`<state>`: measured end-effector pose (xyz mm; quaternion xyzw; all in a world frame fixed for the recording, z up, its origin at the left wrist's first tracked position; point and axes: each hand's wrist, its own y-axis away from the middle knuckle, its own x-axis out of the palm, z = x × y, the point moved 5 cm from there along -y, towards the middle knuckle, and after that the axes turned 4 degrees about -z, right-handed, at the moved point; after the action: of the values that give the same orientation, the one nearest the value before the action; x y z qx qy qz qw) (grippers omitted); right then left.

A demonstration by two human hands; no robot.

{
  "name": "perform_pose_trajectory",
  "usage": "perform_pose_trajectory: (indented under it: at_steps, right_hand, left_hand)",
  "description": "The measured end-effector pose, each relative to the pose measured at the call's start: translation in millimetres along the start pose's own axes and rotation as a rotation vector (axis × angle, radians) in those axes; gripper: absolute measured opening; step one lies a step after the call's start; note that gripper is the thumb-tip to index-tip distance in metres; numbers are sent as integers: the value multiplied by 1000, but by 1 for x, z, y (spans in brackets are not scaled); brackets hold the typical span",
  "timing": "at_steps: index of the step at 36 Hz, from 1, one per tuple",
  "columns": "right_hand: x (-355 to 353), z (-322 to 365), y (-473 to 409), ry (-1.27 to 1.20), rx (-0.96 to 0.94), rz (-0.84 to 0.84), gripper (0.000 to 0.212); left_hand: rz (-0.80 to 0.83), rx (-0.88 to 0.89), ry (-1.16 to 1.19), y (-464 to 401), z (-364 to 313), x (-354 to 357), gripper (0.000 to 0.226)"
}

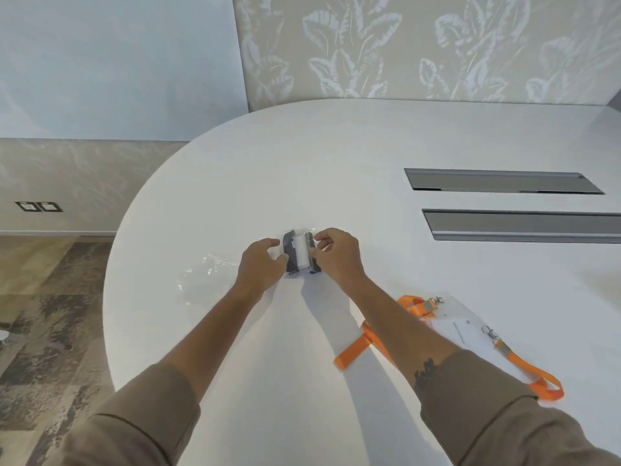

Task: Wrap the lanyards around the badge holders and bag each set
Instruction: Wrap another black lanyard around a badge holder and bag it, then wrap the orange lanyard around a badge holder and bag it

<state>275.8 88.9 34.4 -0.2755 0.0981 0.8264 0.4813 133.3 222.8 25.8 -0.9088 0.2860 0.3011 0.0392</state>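
A badge holder wrapped in a dark grey lanyard (299, 253) sits inside a clear plastic bag on the white table (302, 163), at its middle. My left hand (260, 262) grips the set's left side through the bag. My right hand (334, 252) pinches its right edge with thumb and fingers. An empty clear bag (205, 274) lies flat just left of my left hand. Near my right forearm, an orange lanyard (376, 341) with metal clips lies loose around a clear badge holder holding a white card (460, 327).
Two long grey cable hatches (504, 181) are set into the table at the right. The table's rounded edge curves along the left, with patterned carpet (50, 314) below. A leaf-patterned wall stands behind the table.
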Motion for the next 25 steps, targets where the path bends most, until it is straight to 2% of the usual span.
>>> perform_pose_trajectory:
  at_steps: [6,10,13,19,25]
  right_hand:
    - [-34,-4,17,80,-95,10,21]
    - [-61,-15,34,180,-153,41,22]
    - [-84,-30,49,272,-187,62,24]
    - [-136,-63,76,416,-96,124,30]
    - [-184,-83,98,621,-61,173,40]
  left_hand:
    - [-53,171,-96,26,-10,5,45]
    - [-128,354,-149,60,-21,14,42]
    - [-144,506,-107,92,-27,29,42]
    - [-86,734,-71,147,-42,70,40]
    - [29,837,-57,192,-61,107,44]
